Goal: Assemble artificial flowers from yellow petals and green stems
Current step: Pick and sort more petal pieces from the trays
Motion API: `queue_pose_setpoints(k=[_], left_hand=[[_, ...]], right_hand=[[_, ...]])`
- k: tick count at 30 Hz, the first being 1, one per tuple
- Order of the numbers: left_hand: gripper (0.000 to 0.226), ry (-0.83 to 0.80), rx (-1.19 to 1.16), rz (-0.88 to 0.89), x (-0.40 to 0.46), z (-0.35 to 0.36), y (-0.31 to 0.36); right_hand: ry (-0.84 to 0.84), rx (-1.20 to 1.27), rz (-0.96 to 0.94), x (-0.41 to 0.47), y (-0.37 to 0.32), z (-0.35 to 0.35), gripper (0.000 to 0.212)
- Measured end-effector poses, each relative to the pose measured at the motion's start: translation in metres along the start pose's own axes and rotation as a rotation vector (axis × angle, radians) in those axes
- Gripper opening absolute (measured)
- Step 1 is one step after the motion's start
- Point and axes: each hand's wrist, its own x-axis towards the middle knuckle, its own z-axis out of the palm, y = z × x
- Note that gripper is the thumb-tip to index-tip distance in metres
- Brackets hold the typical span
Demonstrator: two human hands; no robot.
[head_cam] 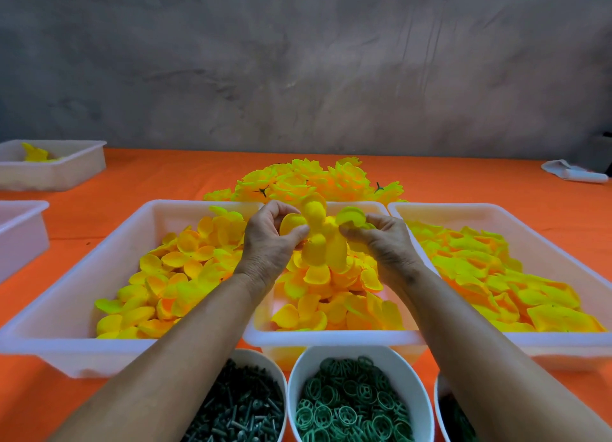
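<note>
1. I see both hands raised over the middle tray (331,337), working one yellow petal piece (319,239) between them.
2. My left hand (268,239) pinches the piece's left lobe between thumb and curled fingers; my right hand (381,239) pinches a lobe on the right the same way.
3. The piece looks like thin fabric: very light, soft, easily creased. I judge it wants a gentle pinch near its centre, where the lobes meet, not at the floppy edges.
4. Loose petals fill the left tray (82,309), the middle tray and the right tray (563,345) on the orange table (132,176).
5. The green stems (238,408) lie in a near bowl, stiff and small by the look of them; green rings (351,405) fill the next bowl. I cannot tell whether a stem is already in the piece.
6. Finished flowers (308,180) are heaped beyond the trays.
</note>
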Motion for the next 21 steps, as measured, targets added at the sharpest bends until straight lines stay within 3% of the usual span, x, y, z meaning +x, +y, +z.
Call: queue_pose_setpoints(k=[7, 12, 17, 21], left_hand=[[0.023, 0.008, 0.042, 0.033, 0.0, 0.001, -0.001], [0.03, 0.164, -0.041, -0.022, 0.006, -0.004, -0.002], [0.026, 0.165, -0.099, -0.054, 0.004, -0.004, 0.0], [0.019, 0.181, -0.125, -0.071, 0.004, -0.004, 0.0]], right_hand=[[0.077, 0.036, 0.022, -0.002, -0.001, 0.003, 0.015], [0.249, 0.076, 0.041, 0.005, 0.0, -0.009, 0.016], [0.161, 0.123, 0.118, 0.004, 0.002, -0.008, 0.024], [0.046, 0.147, 0.158, 0.004, -0.001, -0.011, 0.008]])
